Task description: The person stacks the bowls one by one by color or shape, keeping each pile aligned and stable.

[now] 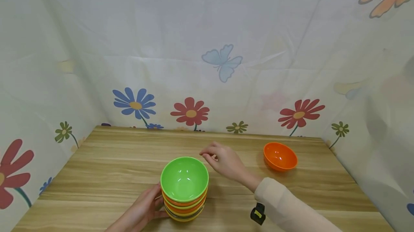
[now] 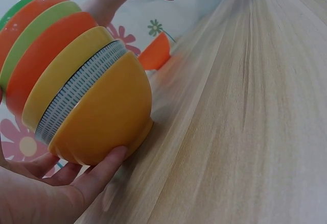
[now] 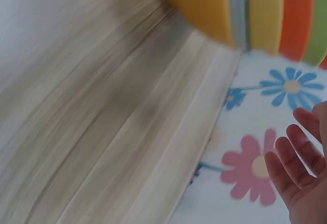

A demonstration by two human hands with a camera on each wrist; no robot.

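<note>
A stack of nested bowls stands on the wooden table, with a bright green bowl (image 1: 185,178) on top. Below it, orange, light green and yellow bowls alternate, then a white patterned bowl (image 2: 82,90) and a yellow-orange bowl (image 2: 111,113) at the bottom. My left hand (image 1: 144,205) holds the stack at its left side, fingers and thumb around the lower bowls. Just beyond the stack, to its upper right, my right hand (image 1: 225,161) hovers with fingers loosely bent and nothing in it. The right wrist view shows that hand (image 3: 305,170) apart from the stack.
A single orange bowl (image 1: 280,157) sits upright at the table's back right. Behind the wooden table (image 1: 106,167) and along its sides hangs a white cloth (image 1: 168,45) printed with flowers and butterflies. A black strap device (image 1: 258,214) is on the right wrist.
</note>
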